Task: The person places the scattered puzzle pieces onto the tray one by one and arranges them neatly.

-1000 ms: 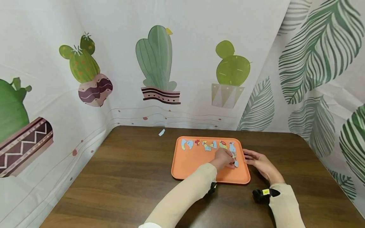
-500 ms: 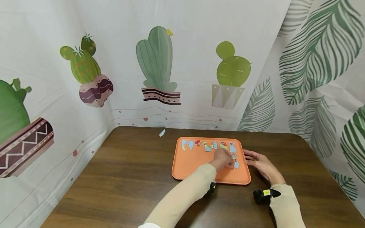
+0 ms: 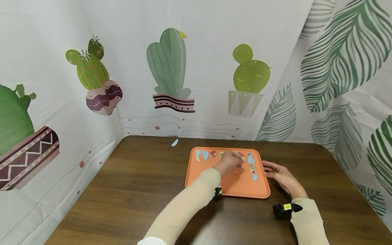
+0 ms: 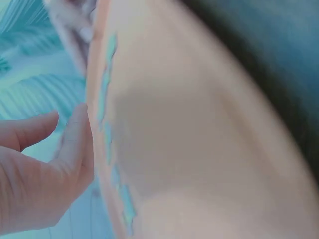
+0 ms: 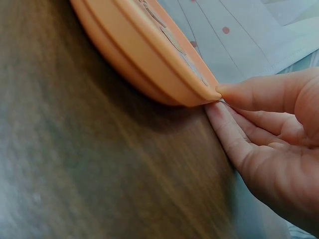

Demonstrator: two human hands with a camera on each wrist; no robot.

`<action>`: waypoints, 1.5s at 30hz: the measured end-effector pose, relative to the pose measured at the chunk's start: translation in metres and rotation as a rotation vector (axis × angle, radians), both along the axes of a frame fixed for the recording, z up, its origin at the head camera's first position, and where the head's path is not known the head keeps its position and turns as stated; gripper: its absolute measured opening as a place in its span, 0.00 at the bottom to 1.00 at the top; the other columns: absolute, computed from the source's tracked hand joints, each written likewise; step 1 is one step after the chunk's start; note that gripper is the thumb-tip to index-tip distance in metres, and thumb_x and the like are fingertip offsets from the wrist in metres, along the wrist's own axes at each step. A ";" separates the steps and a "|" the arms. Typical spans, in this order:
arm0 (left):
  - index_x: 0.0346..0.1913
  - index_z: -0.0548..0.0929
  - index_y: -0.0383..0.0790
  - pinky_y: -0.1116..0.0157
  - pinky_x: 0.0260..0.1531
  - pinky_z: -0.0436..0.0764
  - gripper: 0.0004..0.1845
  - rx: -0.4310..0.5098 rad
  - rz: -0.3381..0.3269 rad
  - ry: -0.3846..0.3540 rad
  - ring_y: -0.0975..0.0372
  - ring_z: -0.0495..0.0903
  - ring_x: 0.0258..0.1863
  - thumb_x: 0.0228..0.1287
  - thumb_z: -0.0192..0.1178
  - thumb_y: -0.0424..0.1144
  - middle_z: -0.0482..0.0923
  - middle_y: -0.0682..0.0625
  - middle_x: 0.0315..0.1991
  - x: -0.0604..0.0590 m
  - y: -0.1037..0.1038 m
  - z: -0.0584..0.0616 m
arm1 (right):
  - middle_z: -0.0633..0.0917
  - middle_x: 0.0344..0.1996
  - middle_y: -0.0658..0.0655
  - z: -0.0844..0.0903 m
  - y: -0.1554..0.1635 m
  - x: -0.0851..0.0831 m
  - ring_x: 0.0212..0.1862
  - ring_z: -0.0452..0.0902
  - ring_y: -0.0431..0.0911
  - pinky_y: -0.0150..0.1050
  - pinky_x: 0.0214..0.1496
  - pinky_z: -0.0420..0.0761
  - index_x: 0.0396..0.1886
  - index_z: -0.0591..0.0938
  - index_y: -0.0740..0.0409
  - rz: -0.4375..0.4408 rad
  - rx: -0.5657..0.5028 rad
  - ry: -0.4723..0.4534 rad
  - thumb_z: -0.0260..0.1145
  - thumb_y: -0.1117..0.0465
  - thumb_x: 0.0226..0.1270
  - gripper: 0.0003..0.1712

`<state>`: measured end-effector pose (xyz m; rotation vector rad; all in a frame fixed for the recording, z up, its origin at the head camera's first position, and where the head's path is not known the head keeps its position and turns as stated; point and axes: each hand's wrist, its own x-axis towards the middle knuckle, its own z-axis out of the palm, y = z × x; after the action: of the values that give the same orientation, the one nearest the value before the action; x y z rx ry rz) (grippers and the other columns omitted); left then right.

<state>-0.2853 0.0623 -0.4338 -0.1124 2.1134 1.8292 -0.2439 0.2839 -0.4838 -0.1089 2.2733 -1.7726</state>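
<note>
I'm low on the table (image 5: 75,164) here, dark wood grain filling the left and bottom of my view. The orange tray (image 5: 144,59) sits on it, its rounded rim running from the top left down to a corner near the middle. My right hand (image 5: 269,144) comes in from the right: thumb tip on top of that corner of the rim, fingers (image 5: 229,129) lying flat on the table just under it. A few flat puzzle pieces (image 5: 172,37) lie inside the tray along its edge, too foreshortened to make out. Behind, a pale cloth backdrop (image 5: 239,35) with small red dots.

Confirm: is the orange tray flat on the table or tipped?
Flat: the orange tray lies level on the table, right hand touching its edge.
</note>
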 end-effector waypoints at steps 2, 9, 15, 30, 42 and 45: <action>0.43 0.82 0.27 0.52 0.44 0.84 0.07 0.036 -0.005 0.000 0.46 0.83 0.42 0.61 0.62 0.24 0.81 0.43 0.35 -0.006 -0.009 0.004 | 0.62 0.68 0.74 0.001 0.000 0.000 0.68 0.60 0.63 0.31 0.55 0.78 0.74 0.55 0.68 -0.003 0.005 0.000 0.58 0.65 0.72 0.36; 0.50 0.80 0.25 0.53 0.49 0.82 0.13 0.094 -0.008 0.012 0.43 0.80 0.49 0.63 0.61 0.26 0.82 0.36 0.44 -0.027 -0.045 0.018 | 0.62 0.68 0.73 0.001 0.001 -0.001 0.67 0.61 0.62 0.30 0.55 0.78 0.74 0.55 0.67 -0.005 0.003 0.002 0.58 0.65 0.72 0.36; 0.52 0.81 0.30 0.51 0.53 0.80 0.14 0.076 0.025 0.031 0.43 0.79 0.52 0.64 0.62 0.29 0.80 0.34 0.50 -0.037 -0.081 0.028 | 0.62 0.68 0.73 -0.001 0.000 0.000 0.67 0.61 0.62 0.32 0.55 0.78 0.74 0.56 0.67 -0.004 -0.005 0.001 0.58 0.65 0.72 0.36; 0.60 0.74 0.23 0.53 0.60 0.74 0.20 0.120 0.177 0.202 0.45 0.77 0.54 0.67 0.58 0.27 0.73 0.30 0.57 -0.071 -0.178 0.015 | 0.62 0.68 0.73 -0.003 0.003 -0.002 0.66 0.63 0.61 0.32 0.54 0.79 0.74 0.56 0.68 0.000 -0.015 0.002 0.58 0.65 0.72 0.36; 0.62 0.72 0.24 0.54 0.62 0.72 0.21 0.087 0.316 0.275 0.43 0.71 0.60 0.68 0.55 0.27 0.74 0.32 0.54 -0.091 -0.242 -0.003 | 0.62 0.68 0.73 -0.002 0.002 -0.002 0.61 0.72 0.54 0.33 0.56 0.78 0.73 0.56 0.68 -0.011 0.002 0.007 0.58 0.66 0.72 0.35; 0.61 0.72 0.22 0.57 0.60 0.74 0.21 0.067 0.351 0.276 0.43 0.72 0.59 0.67 0.56 0.26 0.76 0.33 0.53 -0.093 -0.247 -0.009 | 0.62 0.68 0.73 -0.003 0.002 -0.001 0.63 0.69 0.56 0.33 0.56 0.78 0.74 0.56 0.67 -0.015 0.002 0.000 0.58 0.66 0.72 0.35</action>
<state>-0.3781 -0.1844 -0.4424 -0.2406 2.3319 2.2261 -0.2453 0.2856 -0.4867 -0.0919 2.2818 -1.7783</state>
